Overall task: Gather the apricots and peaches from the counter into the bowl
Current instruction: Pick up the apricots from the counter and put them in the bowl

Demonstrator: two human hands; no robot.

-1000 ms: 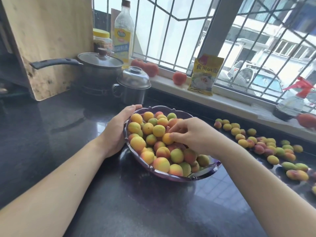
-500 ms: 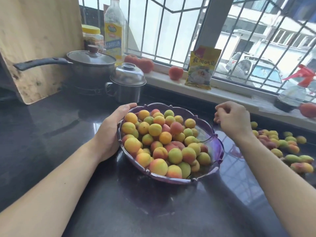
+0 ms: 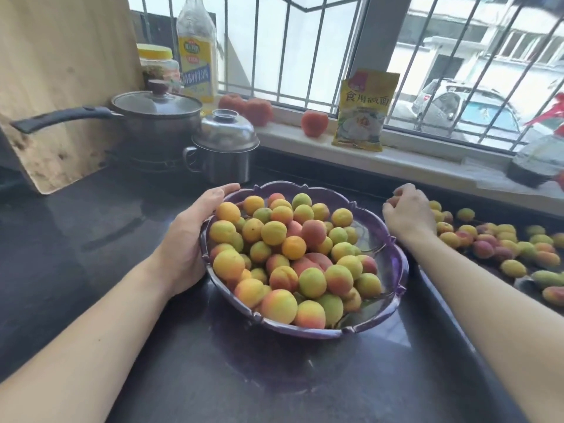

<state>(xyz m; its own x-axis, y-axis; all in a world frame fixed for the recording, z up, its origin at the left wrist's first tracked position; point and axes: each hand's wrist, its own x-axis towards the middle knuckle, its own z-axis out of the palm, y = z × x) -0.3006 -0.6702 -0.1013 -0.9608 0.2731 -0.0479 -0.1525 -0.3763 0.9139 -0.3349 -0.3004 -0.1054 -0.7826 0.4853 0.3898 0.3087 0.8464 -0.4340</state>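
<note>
A purple scalloped bowl (image 3: 396, 270) sits on the dark counter, heaped with yellow, orange and green apricots and peaches (image 3: 293, 248). My left hand (image 3: 189, 239) grips the bowl's left rim, fingers curved along the edge. Several loose apricots and peaches (image 3: 500, 242) lie on the counter to the right of the bowl. At the near end of that scatter, just past the bowl's right rim, my right hand (image 3: 409, 218) has its fingers curled round a small orange apricot (image 3: 395, 199) that is mostly hidden.
A lidded saucepan (image 3: 155, 114) and a lidded steel mug (image 3: 224, 148) stand behind the bowl. A wooden board (image 3: 61, 71) leans at far left. On the sill are an oil bottle (image 3: 197, 50), red fruit (image 3: 314, 123), a yellow packet (image 3: 363, 111) and a spray bottle (image 3: 537, 160).
My right hand has left the pile in the bowl and moved right to the loose fruit on the counter, where its fingers curl. My left hand stays on the rim.
</note>
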